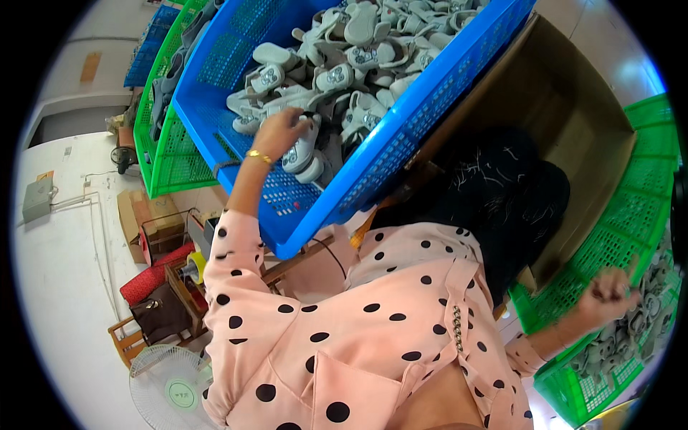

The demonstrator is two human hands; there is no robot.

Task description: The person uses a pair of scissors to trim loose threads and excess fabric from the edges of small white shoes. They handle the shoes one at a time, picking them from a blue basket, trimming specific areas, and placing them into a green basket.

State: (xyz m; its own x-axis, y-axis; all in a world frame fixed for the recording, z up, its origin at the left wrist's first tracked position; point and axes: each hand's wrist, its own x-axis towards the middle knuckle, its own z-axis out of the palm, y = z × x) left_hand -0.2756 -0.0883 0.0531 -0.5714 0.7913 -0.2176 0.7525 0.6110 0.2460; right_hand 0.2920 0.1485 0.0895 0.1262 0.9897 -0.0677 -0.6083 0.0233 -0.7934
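Note:
My left hand (281,135) reaches into a blue plastic basket (208,132). Its fingers are closed at the top of a small pale grey shoe (301,147), decorated with a printed figure on the toe. Around it lie many more small grey shoes (333,77), heaped loosely, some sole up. On the other side, my right hand (609,294) hangs over a green basket (595,236) that holds small grey shoe pieces or shoes (616,347). Its fingers look bent but are blurred, and whether they hold anything cannot be made out.
Between the baskets stands a large brown cardboard box (588,136), beside my legs. Another green basket (175,161) with dark items is at the far left. A fan (175,390), a brown bag (159,315) and a carton (150,222) are on the left.

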